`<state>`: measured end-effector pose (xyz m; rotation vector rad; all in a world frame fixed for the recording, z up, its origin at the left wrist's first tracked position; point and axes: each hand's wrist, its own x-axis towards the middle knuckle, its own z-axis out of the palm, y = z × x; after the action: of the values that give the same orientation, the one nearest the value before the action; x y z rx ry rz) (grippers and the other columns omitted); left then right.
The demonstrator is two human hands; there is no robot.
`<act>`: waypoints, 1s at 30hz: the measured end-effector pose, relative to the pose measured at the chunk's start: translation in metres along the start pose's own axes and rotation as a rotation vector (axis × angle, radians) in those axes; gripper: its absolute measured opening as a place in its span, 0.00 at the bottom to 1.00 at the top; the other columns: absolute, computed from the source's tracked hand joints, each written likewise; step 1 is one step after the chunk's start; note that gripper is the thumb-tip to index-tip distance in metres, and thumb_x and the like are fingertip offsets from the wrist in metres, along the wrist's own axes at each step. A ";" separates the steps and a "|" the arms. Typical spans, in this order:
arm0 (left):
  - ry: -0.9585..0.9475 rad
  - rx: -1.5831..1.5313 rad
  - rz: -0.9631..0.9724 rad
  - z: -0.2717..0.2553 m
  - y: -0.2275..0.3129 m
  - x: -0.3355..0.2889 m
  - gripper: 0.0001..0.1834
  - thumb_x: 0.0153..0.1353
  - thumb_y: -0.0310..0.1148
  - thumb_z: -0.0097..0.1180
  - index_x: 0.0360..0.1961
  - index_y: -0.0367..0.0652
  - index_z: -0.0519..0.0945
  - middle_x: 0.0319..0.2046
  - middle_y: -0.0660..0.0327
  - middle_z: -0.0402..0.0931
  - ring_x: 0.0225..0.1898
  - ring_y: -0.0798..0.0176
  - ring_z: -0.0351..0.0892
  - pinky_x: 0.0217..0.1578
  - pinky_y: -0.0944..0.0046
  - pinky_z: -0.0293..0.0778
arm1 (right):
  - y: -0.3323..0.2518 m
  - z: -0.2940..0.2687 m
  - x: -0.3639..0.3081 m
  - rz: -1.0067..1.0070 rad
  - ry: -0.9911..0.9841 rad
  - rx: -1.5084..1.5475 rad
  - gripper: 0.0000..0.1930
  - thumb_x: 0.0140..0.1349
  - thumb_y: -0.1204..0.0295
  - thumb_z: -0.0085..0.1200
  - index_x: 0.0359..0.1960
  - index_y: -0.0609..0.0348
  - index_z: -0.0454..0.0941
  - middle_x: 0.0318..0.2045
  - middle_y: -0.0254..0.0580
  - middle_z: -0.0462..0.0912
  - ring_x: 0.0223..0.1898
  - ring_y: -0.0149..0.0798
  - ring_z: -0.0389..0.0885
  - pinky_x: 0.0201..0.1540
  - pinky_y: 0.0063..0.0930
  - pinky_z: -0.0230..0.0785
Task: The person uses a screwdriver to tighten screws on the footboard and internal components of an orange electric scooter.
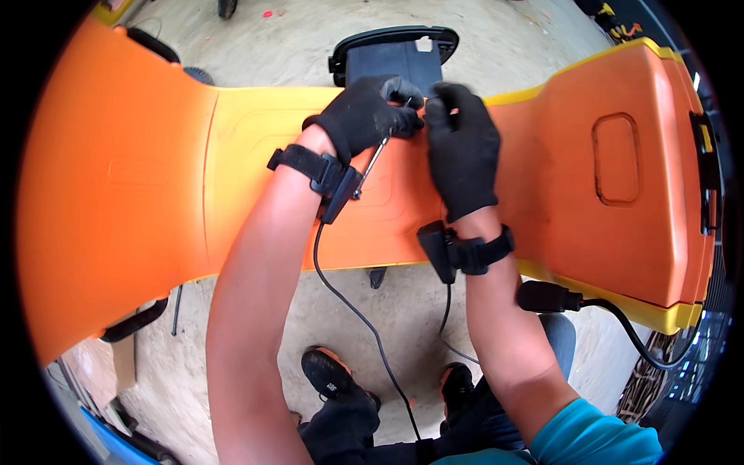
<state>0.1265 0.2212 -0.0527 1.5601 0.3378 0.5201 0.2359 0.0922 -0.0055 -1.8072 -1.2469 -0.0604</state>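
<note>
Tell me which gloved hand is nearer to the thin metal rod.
The left hand: the metal rod extends below its fingers; the right hand is farther away.

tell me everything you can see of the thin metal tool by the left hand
The thin metal tool is a straight, shiny, silvery rod with a darker, thicker lower end. It slants from the gloved left hand, which seems to grip its upper part, down-left to beside the black wrist device, over the orange panel. Its top is unclear.
</note>
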 end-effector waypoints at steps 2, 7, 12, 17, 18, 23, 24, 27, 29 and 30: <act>0.086 0.234 -0.029 -0.010 0.018 -0.010 0.15 0.57 0.24 0.61 0.47 0.35 0.82 0.40 0.56 0.83 0.41 0.63 0.83 0.45 0.63 0.80 | 0.009 0.000 0.004 0.088 0.056 0.073 0.11 0.64 0.69 0.57 0.46 0.59 0.77 0.32 0.47 0.83 0.32 0.44 0.82 0.38 0.37 0.74; 0.288 0.869 0.376 -0.013 0.001 -0.026 0.11 0.55 0.31 0.63 0.40 0.41 0.81 0.39 0.52 0.80 0.44 0.47 0.78 0.46 0.54 0.75 | 0.010 -0.003 0.017 0.130 -0.047 0.146 0.08 0.65 0.70 0.57 0.41 0.62 0.79 0.32 0.44 0.86 0.28 0.36 0.86 0.36 0.31 0.76; 0.369 1.060 0.199 0.011 0.012 -0.041 0.30 0.55 0.37 0.69 0.57 0.39 0.72 0.53 0.43 0.71 0.56 0.41 0.73 0.58 0.49 0.71 | 0.006 -0.005 0.022 0.113 -0.092 0.116 0.10 0.67 0.71 0.55 0.42 0.66 0.81 0.32 0.44 0.86 0.28 0.34 0.86 0.31 0.25 0.77; 0.409 1.130 -0.057 0.007 0.033 -0.074 0.38 0.52 0.49 0.70 0.57 0.36 0.70 0.53 0.40 0.69 0.56 0.37 0.72 0.56 0.46 0.72 | 0.003 -0.006 0.024 0.137 -0.134 0.123 0.10 0.67 0.71 0.56 0.42 0.67 0.81 0.31 0.44 0.86 0.28 0.33 0.86 0.31 0.25 0.78; 0.424 1.133 -0.088 0.010 0.037 -0.083 0.37 0.52 0.50 0.70 0.55 0.36 0.71 0.52 0.40 0.70 0.55 0.37 0.73 0.54 0.46 0.73 | 0.000 -0.003 0.024 0.129 -0.117 0.148 0.10 0.66 0.71 0.56 0.41 0.66 0.81 0.31 0.44 0.86 0.28 0.33 0.86 0.32 0.25 0.78; 0.264 1.200 -0.296 0.034 0.048 -0.103 0.19 0.60 0.41 0.61 0.47 0.39 0.76 0.44 0.47 0.76 0.44 0.45 0.81 0.43 0.47 0.78 | 0.007 -0.005 0.024 0.115 -0.082 0.155 0.09 0.67 0.71 0.55 0.40 0.66 0.80 0.29 0.43 0.86 0.28 0.32 0.85 0.32 0.25 0.78; 0.282 1.174 -0.300 0.035 0.048 -0.104 0.11 0.61 0.33 0.57 0.42 0.39 0.77 0.39 0.50 0.79 0.41 0.46 0.82 0.41 0.49 0.78 | 0.007 -0.005 0.025 0.133 -0.107 0.162 0.10 0.68 0.71 0.55 0.42 0.67 0.80 0.31 0.43 0.85 0.30 0.32 0.86 0.33 0.25 0.79; 0.262 1.283 -0.282 0.035 0.052 -0.104 0.08 0.60 0.30 0.55 0.38 0.39 0.79 0.37 0.50 0.80 0.39 0.46 0.82 0.41 0.49 0.78 | 0.003 -0.006 0.025 0.173 -0.133 0.180 0.11 0.69 0.71 0.53 0.45 0.67 0.79 0.34 0.43 0.84 0.33 0.32 0.86 0.34 0.25 0.80; 0.298 1.333 -0.284 0.038 0.051 -0.100 0.07 0.60 0.30 0.53 0.36 0.40 0.80 0.37 0.51 0.80 0.40 0.48 0.83 0.41 0.50 0.78 | -0.001 -0.005 0.024 0.185 -0.084 0.197 0.09 0.68 0.73 0.53 0.42 0.67 0.80 0.31 0.43 0.84 0.29 0.32 0.85 0.32 0.25 0.80; 0.299 1.365 -0.286 0.039 0.049 -0.100 0.07 0.60 0.30 0.53 0.36 0.41 0.81 0.37 0.52 0.81 0.40 0.49 0.83 0.41 0.51 0.78 | -0.002 -0.004 0.023 0.199 -0.090 0.218 0.09 0.69 0.73 0.53 0.43 0.68 0.79 0.31 0.43 0.84 0.30 0.33 0.85 0.32 0.25 0.80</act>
<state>0.0569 0.1333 -0.0155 2.6592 1.3149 0.2629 0.2473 0.1060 0.0094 -1.7480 -1.0837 0.2610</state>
